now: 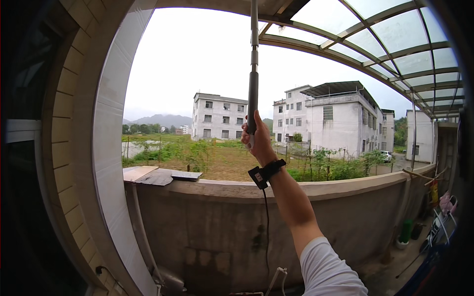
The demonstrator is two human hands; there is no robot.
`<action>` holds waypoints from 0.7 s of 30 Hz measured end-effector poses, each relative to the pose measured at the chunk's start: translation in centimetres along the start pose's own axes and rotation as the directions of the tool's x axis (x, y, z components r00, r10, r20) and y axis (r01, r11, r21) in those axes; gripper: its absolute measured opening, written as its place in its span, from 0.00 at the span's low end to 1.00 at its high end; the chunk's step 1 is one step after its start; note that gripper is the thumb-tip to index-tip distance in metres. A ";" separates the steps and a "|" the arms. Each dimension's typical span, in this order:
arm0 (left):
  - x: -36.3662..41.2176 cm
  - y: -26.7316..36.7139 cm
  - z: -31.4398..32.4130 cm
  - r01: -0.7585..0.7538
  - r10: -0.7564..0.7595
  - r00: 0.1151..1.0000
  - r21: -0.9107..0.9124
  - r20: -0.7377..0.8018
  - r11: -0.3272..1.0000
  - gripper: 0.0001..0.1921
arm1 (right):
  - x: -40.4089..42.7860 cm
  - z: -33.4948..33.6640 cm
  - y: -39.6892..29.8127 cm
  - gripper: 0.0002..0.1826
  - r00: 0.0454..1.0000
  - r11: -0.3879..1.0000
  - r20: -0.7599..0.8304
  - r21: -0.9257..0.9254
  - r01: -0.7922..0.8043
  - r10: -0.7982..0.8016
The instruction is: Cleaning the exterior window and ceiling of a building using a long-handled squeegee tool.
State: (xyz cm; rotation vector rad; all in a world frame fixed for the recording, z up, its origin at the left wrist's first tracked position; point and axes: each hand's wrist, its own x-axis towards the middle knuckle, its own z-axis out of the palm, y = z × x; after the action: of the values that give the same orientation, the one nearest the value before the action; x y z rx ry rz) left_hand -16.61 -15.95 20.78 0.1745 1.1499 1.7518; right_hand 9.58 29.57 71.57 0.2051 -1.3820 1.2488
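Observation:
My right hand (262,138) is raised in front of me, its fingers wrapped around the dark grip at the lower end of a telescopic pole (253,88). The pole stands nearly upright, and its upper end runs out of the top of the picture. On my right wrist sits a black strap with a small box (260,177), from which a thin cable (267,225) hangs down. Behind the arm runs a low cement wall (222,211). My left hand is out of view.
Overhead at right is a metal-framed canopy (385,27) with translucent panels. A tiled pillar (111,122) rises at left. Flat boards (148,175) lie on the wall's top. Metal pipes (276,277) stand below. At right are a green container (406,230) and sticks (426,175).

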 end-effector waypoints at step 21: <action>-1.0 -5.5 0.1 -0.042 0.015 0.995 -0.277 -0.097 0.960 0.07 | 2.7 -8.8 -1.2 0.16 0.961 0.967 -0.118 -0.090 0.240 -0.249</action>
State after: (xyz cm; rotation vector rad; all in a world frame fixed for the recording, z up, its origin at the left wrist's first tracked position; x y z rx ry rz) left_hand -12.47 -16.36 16.99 -0.0636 0.9565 1.9439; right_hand 15.06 37.07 71.88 0.2319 -1.2487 0.9859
